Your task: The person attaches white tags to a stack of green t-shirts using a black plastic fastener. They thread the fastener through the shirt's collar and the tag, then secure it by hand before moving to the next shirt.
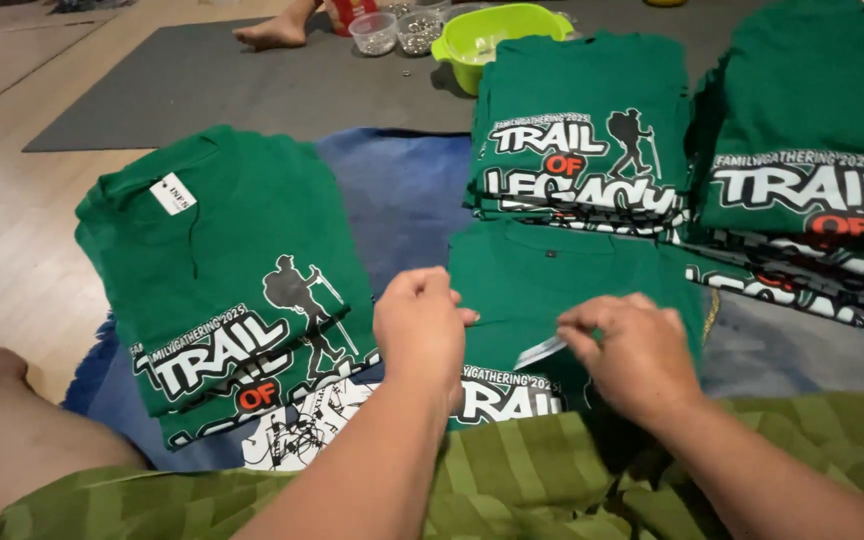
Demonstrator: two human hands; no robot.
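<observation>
A folded green T-shirt (542,275) with a white, red and black print lies in front of me on a blue cloth. My left hand (420,330) rests on its left edge with the fingers curled against the fabric. My right hand (632,350) pinches a small white tag (540,351) on the shirt's lower part. A folded pile of like green shirts (222,270) lies to the left, one with a white tag at the collar.
Two more stacks of green printed shirts (582,120) (812,130) stand behind and to the right. A lime green bowl (497,35) and two small clear cups (375,32) sit on a grey mat, near another person's bare foot (274,30). Green striped cloth (512,480) covers my lap.
</observation>
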